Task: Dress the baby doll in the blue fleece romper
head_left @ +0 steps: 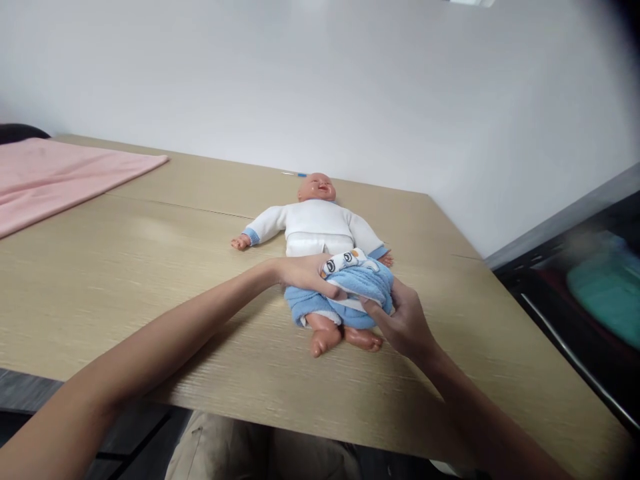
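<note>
A baby doll (320, 217) lies on its back on the table, head toward the wall and feet toward me. It wears a white long-sleeved top with blue cuffs. Blue fluffy cloth shorts (307, 303) cover its hips and upper legs, with both bare feet sticking out below. Over the doll's lap, a bunched blue garment (360, 283) with a white patterned patch is gathered between my hands. My left hand (307, 273) is closed on its left side, thumb on top. My right hand (400, 313) grips its right edge, thumb at a white trim. The fingers underneath are hidden.
A pink cloth (65, 177) lies at the table's left. Behind the doll's head is a thin blue and white pen-like item (295, 174). The wooden table (210, 373) meets a white wall. A dark container holding something teal (605, 287) stands off the right edge.
</note>
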Demonstrator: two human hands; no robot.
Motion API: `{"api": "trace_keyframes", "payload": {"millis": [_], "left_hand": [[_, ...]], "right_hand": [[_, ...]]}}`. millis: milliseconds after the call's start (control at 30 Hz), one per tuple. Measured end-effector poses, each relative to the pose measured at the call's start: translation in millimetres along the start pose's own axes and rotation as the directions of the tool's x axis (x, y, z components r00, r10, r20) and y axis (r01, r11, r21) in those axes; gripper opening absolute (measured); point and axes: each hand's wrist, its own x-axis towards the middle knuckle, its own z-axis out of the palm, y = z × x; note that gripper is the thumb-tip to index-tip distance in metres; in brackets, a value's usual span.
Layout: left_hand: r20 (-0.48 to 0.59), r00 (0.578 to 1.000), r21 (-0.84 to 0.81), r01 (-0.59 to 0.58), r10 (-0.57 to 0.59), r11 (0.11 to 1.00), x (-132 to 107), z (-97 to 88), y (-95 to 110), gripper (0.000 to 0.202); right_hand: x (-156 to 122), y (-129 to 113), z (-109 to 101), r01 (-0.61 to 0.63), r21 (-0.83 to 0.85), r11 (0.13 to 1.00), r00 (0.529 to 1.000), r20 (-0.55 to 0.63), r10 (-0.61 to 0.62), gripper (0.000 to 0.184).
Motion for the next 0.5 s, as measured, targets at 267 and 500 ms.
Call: {"api": "trace_keyframes", "payload": {"millis": [267,500], "left_hand": [[-0.095,0.979,0.182,0.194,-0.180,0.964,5,11.7,13,0.027],[0.052,0.974,0.344,0.189,-0.219,0.920,12,21.2,21,0.029]], "right_hand": [[-32,-45,9,-0.331,-0.055,0.942,0.943,0.014,0.332,0.033],[-93,-59,25,-0.353,-0.290,0.889,0.930,-0.211,0.300,0.035]]}}
